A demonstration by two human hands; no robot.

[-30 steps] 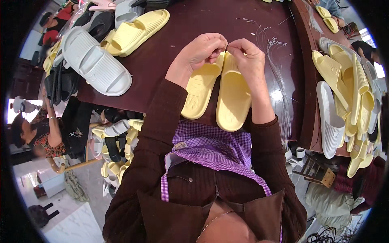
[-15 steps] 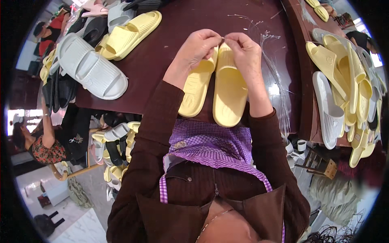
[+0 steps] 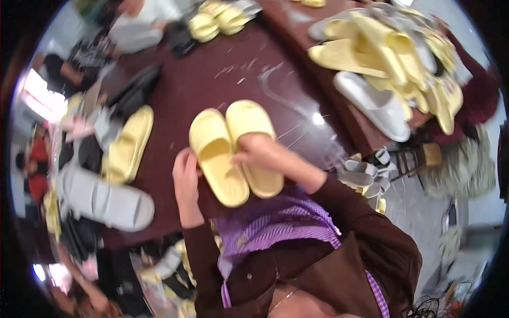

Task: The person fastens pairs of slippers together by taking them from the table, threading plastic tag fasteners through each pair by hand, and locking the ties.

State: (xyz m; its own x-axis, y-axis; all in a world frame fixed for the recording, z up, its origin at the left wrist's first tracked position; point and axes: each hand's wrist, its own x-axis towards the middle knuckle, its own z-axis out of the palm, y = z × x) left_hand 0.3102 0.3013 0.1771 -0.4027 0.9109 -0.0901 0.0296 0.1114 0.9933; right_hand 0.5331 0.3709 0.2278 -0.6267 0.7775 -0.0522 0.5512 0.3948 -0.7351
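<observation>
A pair of yellow slide slippers lies side by side in front of me, toes pointing away: the left slipper [image 3: 211, 135] and the right slipper [image 3: 252, 117]. My right hand [image 3: 261, 153] reaches over the right slipper, its fingers closed around the inner edge beside the gap between the two. Along the outer side of the left slipper is my left hand [image 3: 185, 177], fingers bent and pointing away from me. Motion blurs it, and whether it grips the edge is unclear.
On the dark red table [image 3: 175, 98], a grey slipper [image 3: 106, 199] and a yellow slipper [image 3: 130, 146] lie left. A higher surface at right bears a heap of yellow and grey slippers [image 3: 379, 53]. Yellow slippers [image 3: 222, 21] sit at the far edge. Other people work at left.
My hands have parted from their pinch at the slippers' toes. The right now holds the right slipper, and the left is beside the left one. The whole view has turned.
</observation>
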